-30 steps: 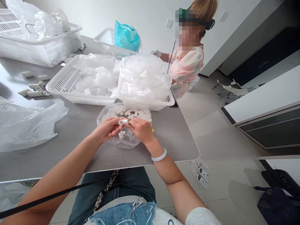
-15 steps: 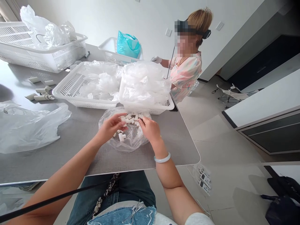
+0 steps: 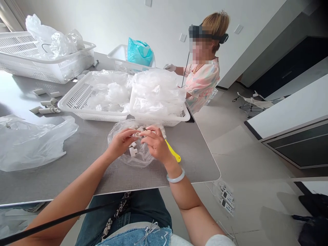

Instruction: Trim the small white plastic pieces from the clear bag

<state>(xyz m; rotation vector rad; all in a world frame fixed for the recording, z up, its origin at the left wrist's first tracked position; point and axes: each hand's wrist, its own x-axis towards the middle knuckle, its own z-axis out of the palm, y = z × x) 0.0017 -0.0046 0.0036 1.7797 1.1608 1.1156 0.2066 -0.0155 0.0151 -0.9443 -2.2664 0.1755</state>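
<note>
Left hand (image 3: pixel 120 143) and right hand (image 3: pixel 156 146) have met, pinching a white fitting (image 3: pixel 136 134).

One view only, from a camera on the person's head, facing forward and steeply down over the tabletop (image 3: pixel 84 160). It sits close above the left hand (image 3: pixel 120 143) and right hand (image 3: pixel 156 145) at mid-frame, with the person's lap (image 3: pixel 133 208) at the bottom edge. The wide, tilted frame reaches a co-worker (image 3: pixel 203 78) at the tabletop's far side and the floor (image 3: pixel 243 153) at right
</note>
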